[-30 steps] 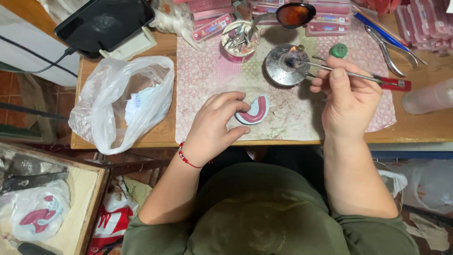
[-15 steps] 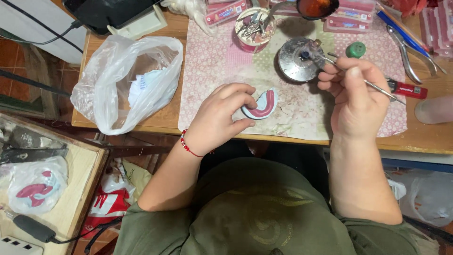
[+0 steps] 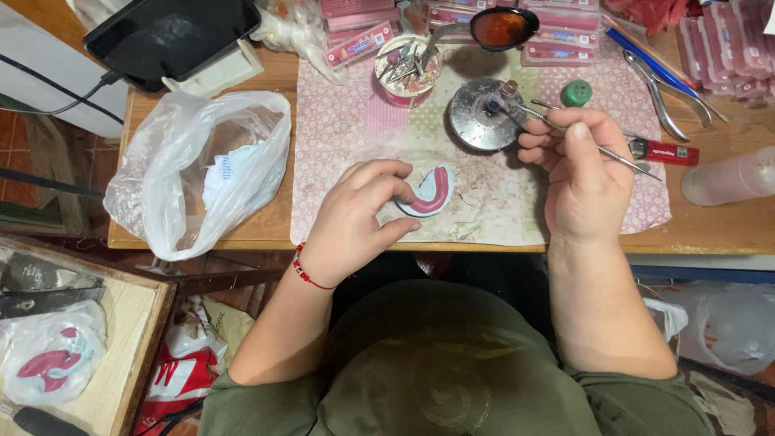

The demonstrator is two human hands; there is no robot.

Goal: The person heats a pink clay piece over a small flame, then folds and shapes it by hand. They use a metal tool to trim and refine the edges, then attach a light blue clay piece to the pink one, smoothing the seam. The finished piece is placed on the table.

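Seen from above, a person in a green shirt works at a wooden bench (image 3: 726, 230) covered by a pink patterned mat (image 3: 339, 153). The left hand (image 3: 355, 222), a red string bracelet (image 3: 305, 270) at its wrist, rests on the mat near the bench's front edge, its grip closed around a white dental cast (image 3: 428, 192) with a pink horseshoe-shaped wax rim, thumb below and fingers curled over the top. The right hand (image 3: 577, 173) pinches a thin metal tool (image 3: 565, 133) pen-style between thumb and fingers; the tool's tip reaches to a small burner (image 3: 482, 113) on a round metal base, just left of the hand, while its other end juts out to the right. A red lighter (image 3: 662, 151) lies just beside that hand, and a green cap (image 3: 576, 93) sits above it. Further back stand a cup (image 3: 406, 69) crowded with instruments, an amber lens (image 3: 502, 28) on an arm, stacks of pink boxes (image 3: 565, 36), and pliers (image 3: 666, 93) with blue handles. A crumpled clear plastic bag (image 3: 198, 169) fills the bench's left end, below a dark tablet (image 3: 165, 36) plugged into a cable.
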